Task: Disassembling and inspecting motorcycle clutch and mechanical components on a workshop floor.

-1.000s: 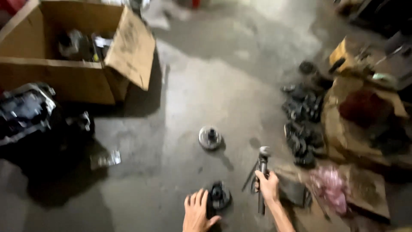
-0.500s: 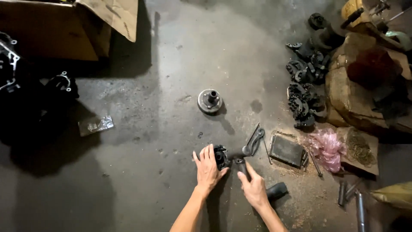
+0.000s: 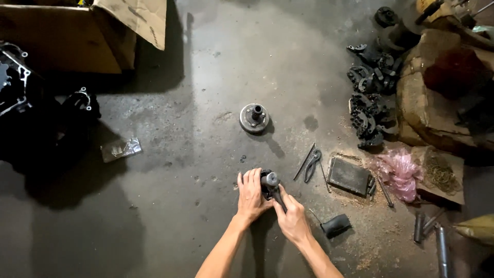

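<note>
grimy concrete floor point(image 3: 206, 103). left hand point(image 3: 251, 193) cups a dark metal part point(image 3: 266, 186) at its fingertips; right hand point(image 3: 292, 219) grips a black tool point(image 3: 273, 186) set on it. pliers point(image 3: 312, 166) just right.

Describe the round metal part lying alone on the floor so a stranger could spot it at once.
Start at the open cardboard box top left, then look right and down across the bare concrete. The round metal hub lies alone above both hands, a short tube rising from its centre, unlike the black parts heap.
</note>
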